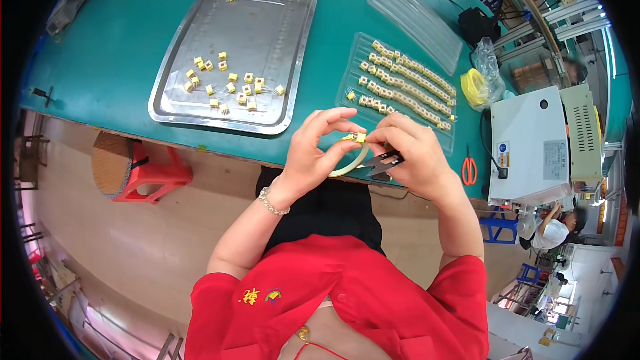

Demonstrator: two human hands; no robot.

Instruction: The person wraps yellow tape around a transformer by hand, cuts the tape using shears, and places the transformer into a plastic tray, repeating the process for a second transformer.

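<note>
In front of my body, just over the table's near edge, both hands meet at a small yellow-wrapped coil component (359, 137). The thumb and fingers of my left hand (310, 147) pinch it from one side. My right hand (419, 157) has its thumb and forefinger at the component's other side, and a pair of black thread snips (385, 161) rests in its curled fingers, blades pointing left. A curved pale-yellow band, apparently tape (348, 168), hangs below the component between the hands. My fingers partly hide how it is held.
A metal tray (280, 60) with loose yellow components stands left. At right, a clear plastic tray (352, 67) holds rows of components; its likely lid (417, 23) lies behind. Red-handled scissors (469, 170), a yellow roll (474, 87) and a grey machine (530, 147) are further right.
</note>
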